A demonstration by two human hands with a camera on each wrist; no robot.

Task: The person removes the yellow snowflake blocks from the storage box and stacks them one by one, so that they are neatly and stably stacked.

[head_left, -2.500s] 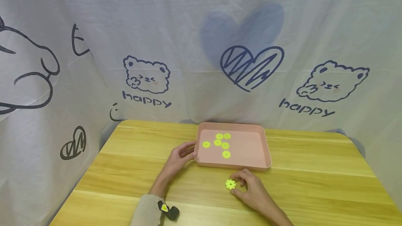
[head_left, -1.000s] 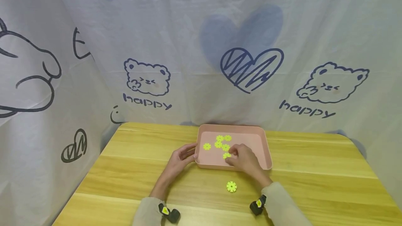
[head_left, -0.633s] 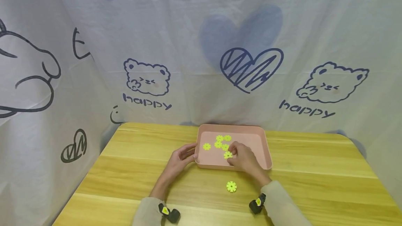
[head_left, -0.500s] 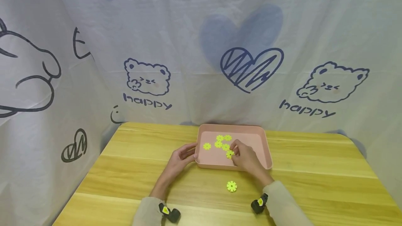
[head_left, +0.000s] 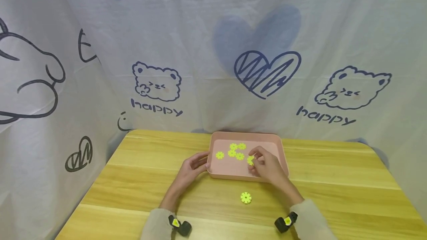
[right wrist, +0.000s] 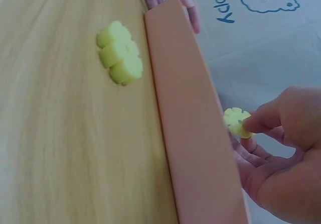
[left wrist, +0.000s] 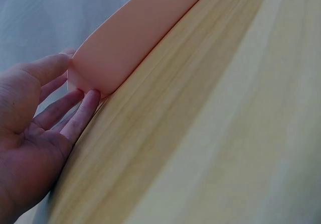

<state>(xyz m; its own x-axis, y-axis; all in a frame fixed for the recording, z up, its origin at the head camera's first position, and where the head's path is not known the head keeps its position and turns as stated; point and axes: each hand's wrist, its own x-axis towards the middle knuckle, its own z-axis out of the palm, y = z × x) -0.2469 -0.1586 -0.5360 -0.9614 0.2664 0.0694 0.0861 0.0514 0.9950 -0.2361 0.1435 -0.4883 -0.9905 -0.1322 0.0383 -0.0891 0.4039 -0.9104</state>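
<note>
the right hand (head_left: 267,164) pinches a yellow, notched, round, plastic-looking piece (right wrist: 234,119) over a pink, rectangular, plastic-looking tray (head_left: 225,166); the left hand (head_left: 189,169), fingers spread, touches its left edge. five matching pieces (head_left: 231,153) lie inside, another piece (head_left: 245,197) before its near edge on the wood-grain tabletop (head_left: 333,188).

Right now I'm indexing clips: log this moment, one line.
left hand: touching pink tray, left end; right hand: pinching yellow disc over tray; inside tray: five discs; table: one disc in front of tray

Downward head view, close wrist views, shared tray (right wrist: 188,103)
</note>
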